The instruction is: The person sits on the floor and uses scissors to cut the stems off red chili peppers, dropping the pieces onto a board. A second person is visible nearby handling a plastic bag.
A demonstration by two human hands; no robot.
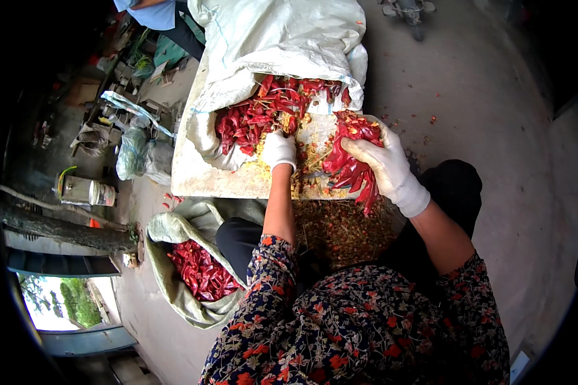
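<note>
My left hand [279, 149], in a white glove, has its fingers curled down among yellow seeds and red chilli pieces on the pale board [218, 186]; whatever it holds is hidden. To the right, my gloved right hand [386, 160] grips a bunch of dried red chillies [345, 163], some dangling past the board's edge. A white woven sack [279, 32] lies open on the board, with more red chillies [250, 119] spilling from its mouth.
An open pale-green sack of chillies [199, 271] stands at lower left. Plastic bags [132, 151] and a bucket [101, 192] sit left of the board. A person in a blue shirt [154, 13] is at top left. A wheeled object [410, 14] is at top right.
</note>
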